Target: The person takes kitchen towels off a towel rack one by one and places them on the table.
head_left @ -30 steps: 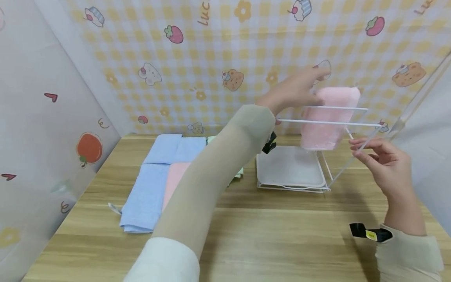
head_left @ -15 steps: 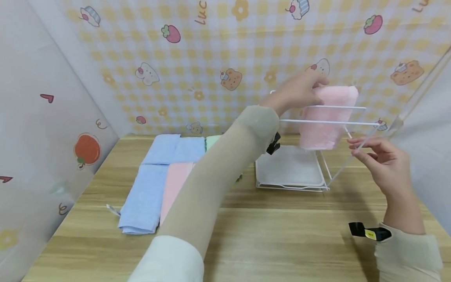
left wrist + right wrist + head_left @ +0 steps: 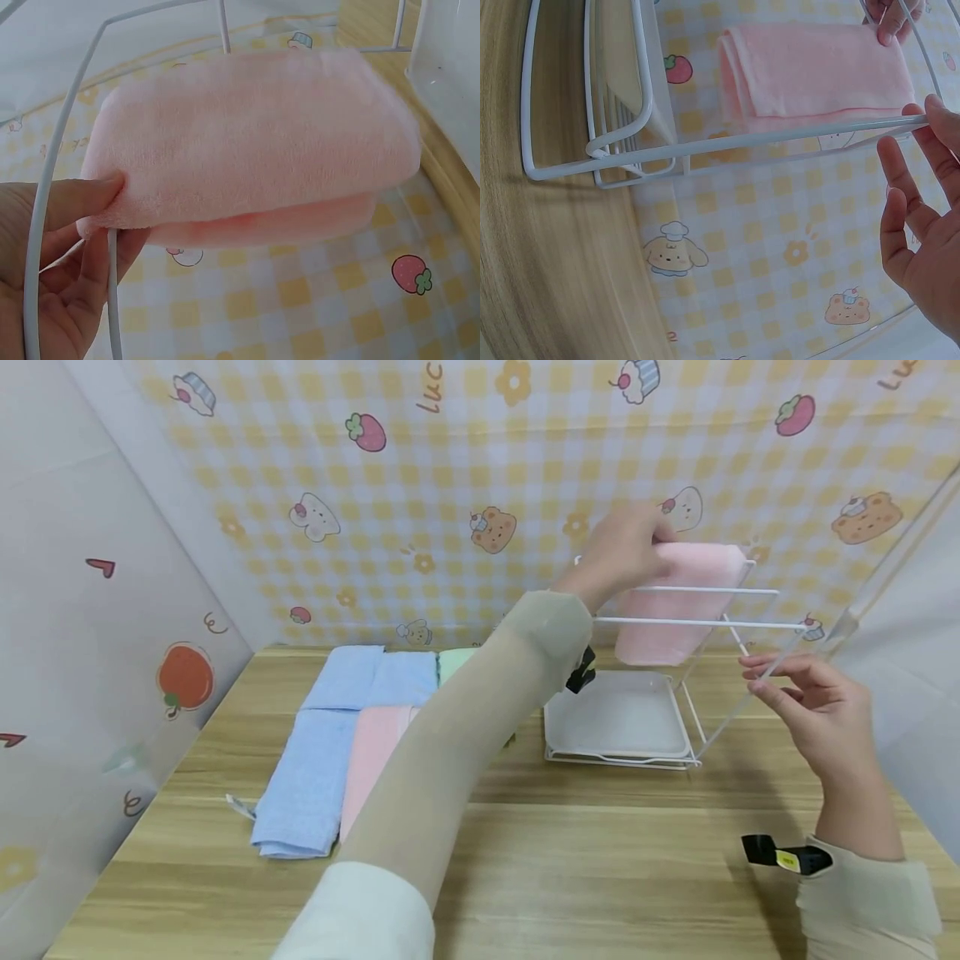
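A folded pink towel (image 3: 693, 568) hangs over a rear bar of a white wire rack (image 3: 705, 622). At its upper left edge my left hand (image 3: 618, 550) grips it. The left wrist view shows the thumb on top of the towel (image 3: 255, 142) and the fingers of this hand (image 3: 71, 277) beneath, close around the rack's bar. My right hand (image 3: 828, 714) pinches the rack's right sloping wire between thumb and fingertips. In the right wrist view, other fingers of that hand (image 3: 937, 255) stand away from the wire, below the towel (image 3: 817, 71).
A white tray (image 3: 615, 718) forms the rack's base. On the wooden table (image 3: 600, 877) to the left lie folded blue towels (image 3: 311, 777), another pink towel (image 3: 375, 739) and a green one (image 3: 452, 660), partly hidden by my left arm. A patterned cloth wall (image 3: 420, 468) stands behind.
My left hand has drawn the pink towel leftward along the rack, uncovering the rear bar's right corner. Its fingers have closed further on the towel's edge. The right hand stays on the wire.
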The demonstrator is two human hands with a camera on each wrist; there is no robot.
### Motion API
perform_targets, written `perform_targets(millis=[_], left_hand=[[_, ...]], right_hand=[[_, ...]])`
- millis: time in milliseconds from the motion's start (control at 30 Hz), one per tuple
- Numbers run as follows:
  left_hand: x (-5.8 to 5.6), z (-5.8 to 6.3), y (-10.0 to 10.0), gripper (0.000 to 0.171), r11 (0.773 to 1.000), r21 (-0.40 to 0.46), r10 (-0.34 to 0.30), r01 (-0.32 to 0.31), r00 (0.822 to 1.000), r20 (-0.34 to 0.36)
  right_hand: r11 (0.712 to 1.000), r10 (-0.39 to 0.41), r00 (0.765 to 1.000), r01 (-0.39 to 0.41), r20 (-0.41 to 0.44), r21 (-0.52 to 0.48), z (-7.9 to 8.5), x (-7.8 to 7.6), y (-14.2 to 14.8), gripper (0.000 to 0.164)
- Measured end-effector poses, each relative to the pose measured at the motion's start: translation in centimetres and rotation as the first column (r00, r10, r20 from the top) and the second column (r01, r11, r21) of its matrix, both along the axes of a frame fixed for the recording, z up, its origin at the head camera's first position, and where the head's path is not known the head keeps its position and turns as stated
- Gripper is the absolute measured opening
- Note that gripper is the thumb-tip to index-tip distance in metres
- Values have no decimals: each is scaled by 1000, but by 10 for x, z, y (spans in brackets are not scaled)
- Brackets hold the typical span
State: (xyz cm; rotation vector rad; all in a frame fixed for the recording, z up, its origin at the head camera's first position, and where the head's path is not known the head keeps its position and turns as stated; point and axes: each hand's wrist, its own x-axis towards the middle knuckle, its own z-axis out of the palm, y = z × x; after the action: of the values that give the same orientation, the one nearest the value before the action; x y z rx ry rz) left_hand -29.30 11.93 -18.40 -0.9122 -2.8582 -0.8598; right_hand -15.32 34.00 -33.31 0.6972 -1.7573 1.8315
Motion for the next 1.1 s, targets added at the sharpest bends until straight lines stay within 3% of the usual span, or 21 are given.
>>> perform_targets(millis=[300,633,867,1100], left_hand=[[2,-1,-3,16,999,39,-7,9,998,-61],[2,1,-3,29,998,62,1,2,999,-48],[4,2,-5,28,994,99,-37,44,996,-79],[8,5,-8,27,983,157,-83,89,996,-44]], right_hand=[[1000,-1,1000,1,3,-2,-1,0,1,14],[1000,3,1000,-3,1,-4,-1,0,1,14],[1000,11,1000,-11,-11,-5,0,-1,0,14],[1000,17,1000,-17,-24,9,0,-1,0,14]])
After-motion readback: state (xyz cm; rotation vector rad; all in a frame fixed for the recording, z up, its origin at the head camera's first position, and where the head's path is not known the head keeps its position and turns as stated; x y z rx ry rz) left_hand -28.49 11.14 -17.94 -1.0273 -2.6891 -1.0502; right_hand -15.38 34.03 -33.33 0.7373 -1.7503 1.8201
